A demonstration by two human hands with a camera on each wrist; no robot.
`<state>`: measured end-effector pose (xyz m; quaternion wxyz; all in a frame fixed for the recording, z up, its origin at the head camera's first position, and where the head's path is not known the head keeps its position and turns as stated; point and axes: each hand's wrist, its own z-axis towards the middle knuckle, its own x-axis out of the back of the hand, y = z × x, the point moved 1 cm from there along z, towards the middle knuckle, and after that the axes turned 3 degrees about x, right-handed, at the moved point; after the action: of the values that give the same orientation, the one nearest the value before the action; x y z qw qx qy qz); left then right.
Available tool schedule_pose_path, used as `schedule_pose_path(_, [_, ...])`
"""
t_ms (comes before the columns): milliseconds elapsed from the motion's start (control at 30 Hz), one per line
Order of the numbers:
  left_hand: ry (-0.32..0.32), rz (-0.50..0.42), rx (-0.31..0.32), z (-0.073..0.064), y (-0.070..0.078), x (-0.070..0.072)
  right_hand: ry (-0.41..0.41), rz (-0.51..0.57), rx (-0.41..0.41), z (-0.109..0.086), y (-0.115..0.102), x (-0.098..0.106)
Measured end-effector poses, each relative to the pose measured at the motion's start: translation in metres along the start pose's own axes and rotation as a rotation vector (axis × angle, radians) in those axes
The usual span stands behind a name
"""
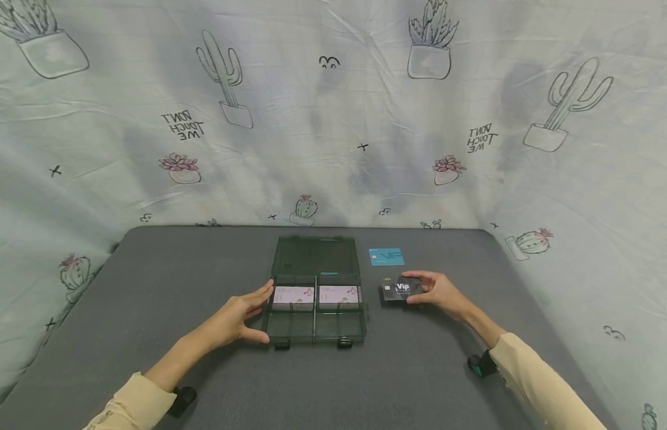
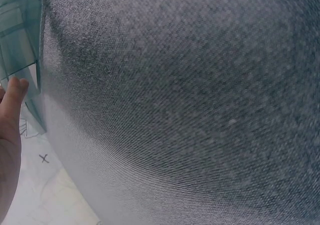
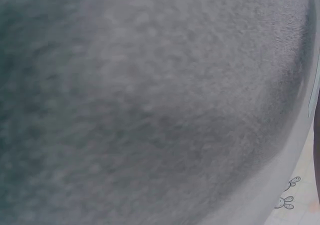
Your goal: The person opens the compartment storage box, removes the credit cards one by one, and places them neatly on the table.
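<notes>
A dark green see-through plastic box (image 1: 314,341) lies with its lid (image 1: 314,254) folded back, its inside split into four-sided compartments. Pink cards (image 1: 294,295) fill the two rear ones. My left hand (image 1: 240,316) rests at the box's left side, fingers on the rear edge and thumb near the front corner; the left wrist view shows fingers (image 2: 16,92) against the green wall. To the right of the box, my right hand (image 1: 437,294) pinches a black "Vip" card (image 1: 396,289) by its right end, low over the table. The right wrist view shows mostly blurred cloth.
A blue card (image 1: 386,257) lies flat behind the black one, right of the lid. Grey cloth covers the table (image 1: 215,257). A white curtain (image 1: 333,119) printed with cacti hangs behind and along both sides.
</notes>
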<state>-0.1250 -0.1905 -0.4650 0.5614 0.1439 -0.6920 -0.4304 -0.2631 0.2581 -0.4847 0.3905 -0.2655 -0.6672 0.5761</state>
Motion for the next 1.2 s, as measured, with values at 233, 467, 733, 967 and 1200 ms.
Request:
schedule_pose_path(233, [-0.008, 0.009, 0.006, 0.004, 0.001, 0.001, 0.009, -0.060, 0.018, 0.008, 0.001, 0.002])
schedule_pose_path(467, [-0.009, 0.007, 0.010, 0.006, 0.002, 0.002, 0.046, -0.319, 0.086, 0.013, -0.002, 0.004])
schedule_pose_path(733, [-0.014, 0.015, 0.013, 0.007, 0.005, 0.004, 0.029, -0.389, 0.122, 0.017, 0.001, 0.006])
schedule_pose_path(967, [-0.012, 0.012, 0.019, 0.006, 0.010, 0.005, 0.000, -0.404, 0.143, 0.021, 0.002, 0.008])
schedule_pose_path(1200, [0.001, 0.036, 0.011, 0.006, 0.010, 0.006, -0.015, -0.497, 0.155, 0.026, 0.006, 0.013])
